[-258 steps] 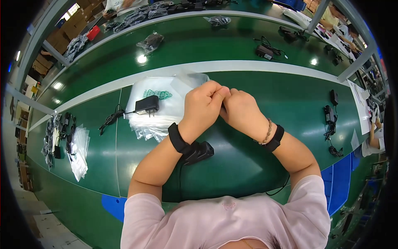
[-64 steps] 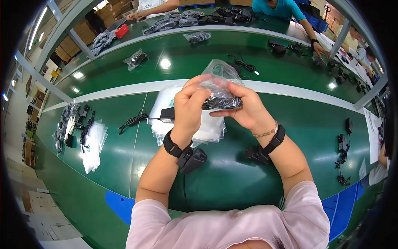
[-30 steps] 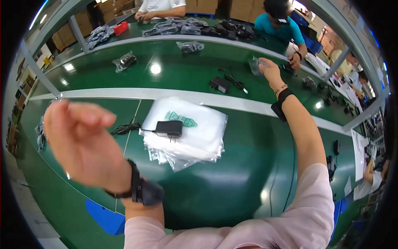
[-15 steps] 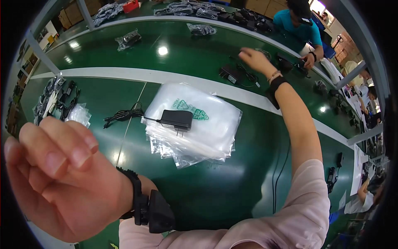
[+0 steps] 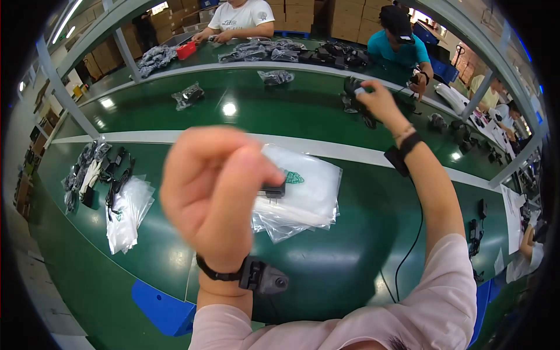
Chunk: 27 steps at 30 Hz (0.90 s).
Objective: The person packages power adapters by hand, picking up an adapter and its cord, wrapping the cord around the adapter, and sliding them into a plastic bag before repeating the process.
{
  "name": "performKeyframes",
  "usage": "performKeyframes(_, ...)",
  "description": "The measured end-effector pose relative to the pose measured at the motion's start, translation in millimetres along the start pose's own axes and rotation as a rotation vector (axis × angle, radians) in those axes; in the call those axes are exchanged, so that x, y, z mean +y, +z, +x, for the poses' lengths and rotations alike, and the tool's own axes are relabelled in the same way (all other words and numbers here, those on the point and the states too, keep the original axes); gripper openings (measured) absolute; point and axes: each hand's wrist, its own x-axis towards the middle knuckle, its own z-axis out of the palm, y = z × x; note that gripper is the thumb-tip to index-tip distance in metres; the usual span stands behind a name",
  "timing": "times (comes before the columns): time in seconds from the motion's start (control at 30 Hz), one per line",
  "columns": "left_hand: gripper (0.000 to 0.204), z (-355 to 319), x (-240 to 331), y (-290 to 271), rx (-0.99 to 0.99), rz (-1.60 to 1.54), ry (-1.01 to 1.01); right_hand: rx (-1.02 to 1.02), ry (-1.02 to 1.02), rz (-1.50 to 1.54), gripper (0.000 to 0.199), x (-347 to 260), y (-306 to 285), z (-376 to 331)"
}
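Here, right hand (image 5: 380, 104) holds black adapter (image 5: 351, 85), long axis unclear.

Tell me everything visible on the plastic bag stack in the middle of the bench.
The stack of bags looks like thin, clear, glossy plastic, whitish where layered, with green print on top. It lies flat on the green tabletop, its near edges fanned unevenly. A black adapter rests on it, prongs toward the wearer. The raised left hand hides its left part; the bag count can't be told.
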Motion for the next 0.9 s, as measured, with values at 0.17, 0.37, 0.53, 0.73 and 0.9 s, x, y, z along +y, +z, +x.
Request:
performKeyframes(0.17,0.037,12,-71,20,-0.148,0.637,0.181,-0.431,0.061,0.705,0.039,-115,-44,-92)
performKeyframes(0.37,0.034,0,-79,37,-0.193,-0.164,-0.479,-0.688,0.022,1.074,0.045,-123,-14,-149)
performKeyframes(0.53,0.029,5,-63,45,0.182,-0.543,-0.381,-0.764,-0.089,1.222,0.052,-104,24,-181)
performKeyframes(0.73,0.032,21,-54,15,0.303,-0.554,-0.234,-0.839,-0.044,0.897,0.040,-74,23,-171)
performKeyframes(0.9,0.036,22,-62,18,0.055,-0.382,-0.393,-0.266,0.131,0.904,0.028,-85,0,-161)
